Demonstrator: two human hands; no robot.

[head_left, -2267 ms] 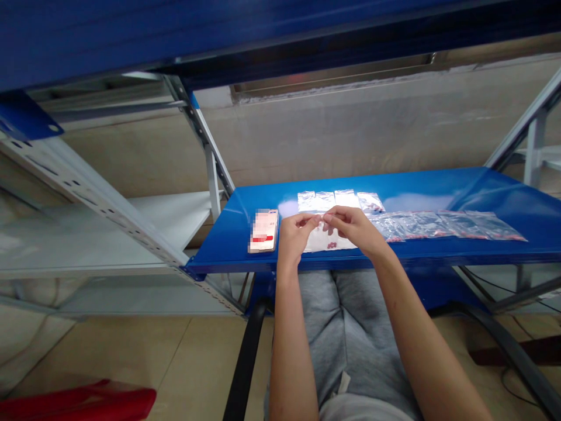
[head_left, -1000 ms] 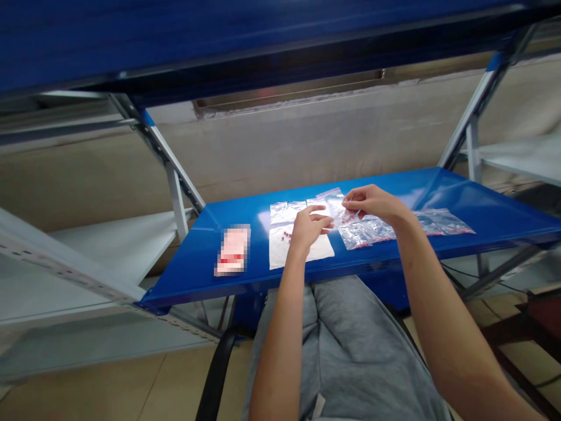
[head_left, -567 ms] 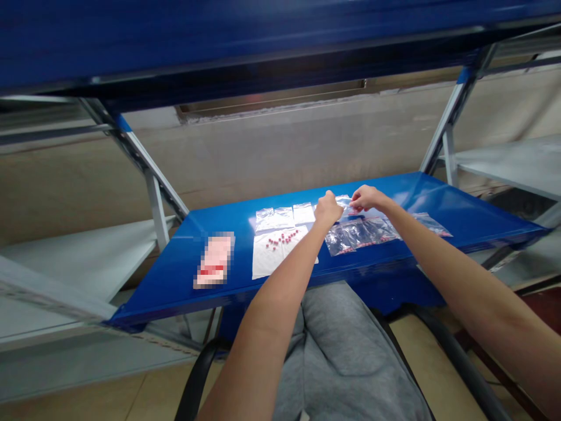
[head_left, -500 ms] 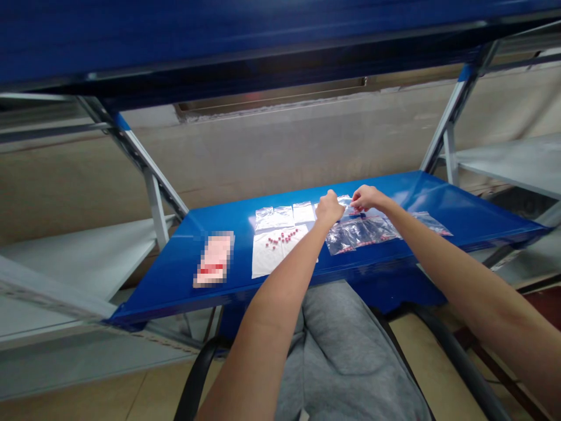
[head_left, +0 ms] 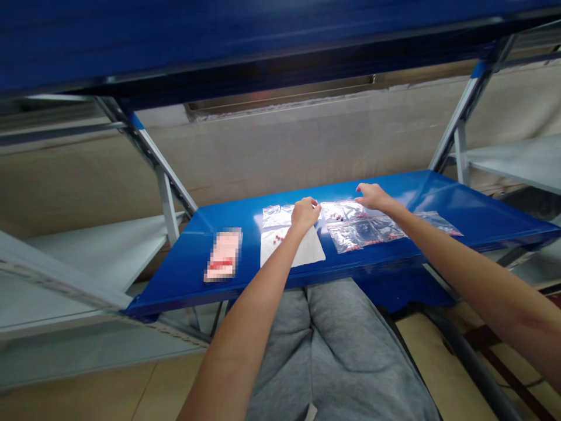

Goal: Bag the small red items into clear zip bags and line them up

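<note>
On the blue shelf (head_left: 438,199) lies a white sheet (head_left: 307,252) with small red beads (head_left: 277,237) on it. Behind it lie small clear zip bags (head_left: 272,214) in a row. My left hand (head_left: 305,213) rests curled over the far edge of the sheet, its fingertips down on a bag in that row. My right hand (head_left: 372,196) lies with fingers flat on a clear bag with red beads (head_left: 339,210). More filled bags (head_left: 366,232) stretch off to the right.
A phone (head_left: 224,254) lies left of the sheet, its screen blurred. A blue shelf board hangs overhead, with grey uprights (head_left: 164,175) at both sides. Grey-trousered legs (head_left: 337,356) and a black chair frame (head_left: 464,356) sit below the shelf.
Both hands held one small bag up between them; now it lies on the shelf under my right hand. My left hand has drawn back to the sheet's far edge.
</note>
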